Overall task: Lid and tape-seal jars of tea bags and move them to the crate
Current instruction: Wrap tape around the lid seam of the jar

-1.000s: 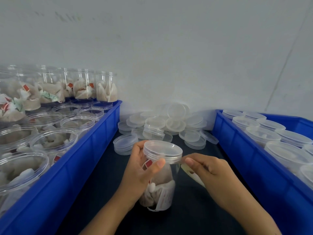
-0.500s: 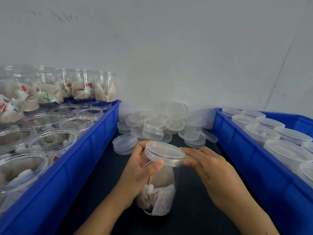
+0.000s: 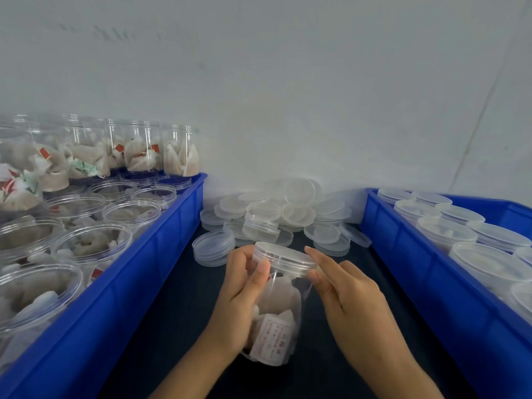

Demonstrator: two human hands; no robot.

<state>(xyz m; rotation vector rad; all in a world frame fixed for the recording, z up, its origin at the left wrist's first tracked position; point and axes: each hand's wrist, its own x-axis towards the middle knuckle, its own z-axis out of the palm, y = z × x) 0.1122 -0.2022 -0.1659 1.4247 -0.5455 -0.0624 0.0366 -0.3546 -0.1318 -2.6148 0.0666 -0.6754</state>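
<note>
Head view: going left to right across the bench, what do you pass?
Left crate of unlidded jars → left hand → jar of tea bags → right hand → right crate of lidded jars.

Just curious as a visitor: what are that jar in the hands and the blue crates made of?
The jar looks like clear, glossy thin plastic: the tea bags show through its wall. The crates look like opaque moulded plastic, smooth with a soft sheen and thick rims.
</note>
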